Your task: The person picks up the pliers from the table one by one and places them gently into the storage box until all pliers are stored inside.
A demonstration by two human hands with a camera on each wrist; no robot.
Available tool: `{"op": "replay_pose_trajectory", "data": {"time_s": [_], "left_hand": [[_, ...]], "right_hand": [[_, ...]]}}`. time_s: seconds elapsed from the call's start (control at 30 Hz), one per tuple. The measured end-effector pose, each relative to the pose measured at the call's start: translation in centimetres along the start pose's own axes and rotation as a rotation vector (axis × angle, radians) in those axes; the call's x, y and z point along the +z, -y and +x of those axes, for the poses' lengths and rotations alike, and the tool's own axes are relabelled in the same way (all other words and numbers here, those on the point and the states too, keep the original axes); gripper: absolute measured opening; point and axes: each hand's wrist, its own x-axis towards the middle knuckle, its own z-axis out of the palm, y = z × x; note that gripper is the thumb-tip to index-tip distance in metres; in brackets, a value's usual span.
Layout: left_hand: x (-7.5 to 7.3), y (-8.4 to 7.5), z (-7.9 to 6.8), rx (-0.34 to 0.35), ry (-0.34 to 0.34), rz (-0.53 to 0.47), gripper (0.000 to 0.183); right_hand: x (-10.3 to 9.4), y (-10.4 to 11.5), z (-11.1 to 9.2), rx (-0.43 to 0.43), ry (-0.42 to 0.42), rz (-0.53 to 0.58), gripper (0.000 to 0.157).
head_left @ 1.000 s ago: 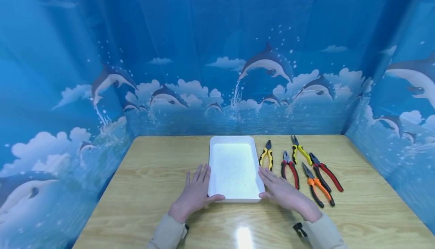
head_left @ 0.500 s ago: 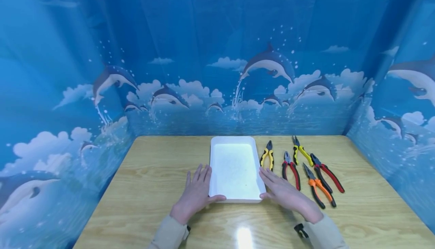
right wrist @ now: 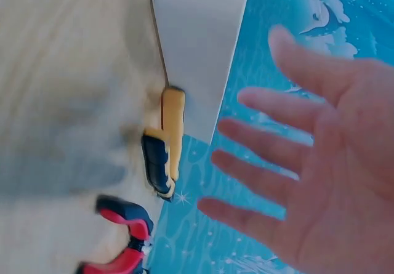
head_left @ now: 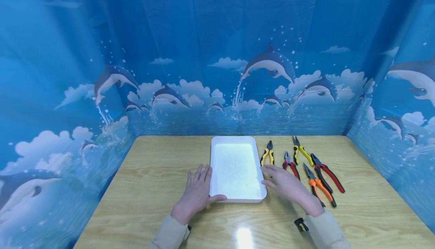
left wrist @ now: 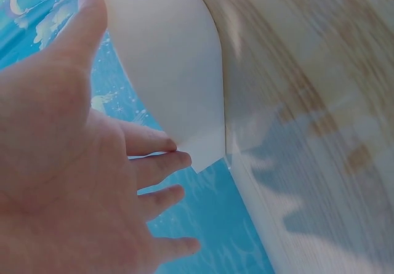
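Observation:
A white rectangular tray (head_left: 234, 173) lies on the wooden table with nothing in it. At its near left side, my left hand (head_left: 193, 192) has straight fingers, the thumb over the front corner. The left wrist view shows those fingertips right at the tray's outer wall (left wrist: 166, 58). My right hand (head_left: 289, 185) hovers at the right side, fingers spread and holding nothing; the right wrist view shows a gap between fingers and wall (right wrist: 200, 46). Beyond that hand lie yellow-and-black pliers (head_left: 269, 151) and red-and-black pliers (head_left: 288, 159), whose handles it partly covers.
Farther right lie yellow long-nose pliers (head_left: 304, 154), orange long-nose pliers (head_left: 312, 182) and another red-and-black pair (head_left: 318, 163). A blue dolphin-print curtain (head_left: 190, 53) encloses the table's back and sides. Bare wooden tabletop (head_left: 159, 158) stretches left of the tray.
My right hand has lifted away from the tray's right side and shifted slightly right, over the red-and-black pliers' handles. My left hand and the tray stay put.

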Motion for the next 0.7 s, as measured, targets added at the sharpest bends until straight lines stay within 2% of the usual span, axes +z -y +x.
{"op": "replay_pose_trajectory", "data": {"time_s": [0.2, 0.4, 0.53, 0.7], "left_hand": [[0.0, -0.1, 0.0, 0.005, -0.001, -0.006, 0.107], [0.1, 0.1, -0.1, 0.011, -0.007, -0.003, 0.107], [0.1, 0.1, -0.1, 0.017, -0.012, 0.002, 0.108], [0.2, 0.2, -0.1, 0.023, -0.005, 0.014, 0.108]], "right_hand": [[-0.4, -0.5, 2.3, 0.102, -0.207, -0.11, 0.033], [0.0, -0.7, 4.8, 0.149, -0.337, -0.229, 0.025], [0.6, -0.7, 6.4, 0.194, -0.331, -0.287, 0.033], [1.3, -1.0, 7.9, 0.281, -0.22, -0.364, 0.048]]}}
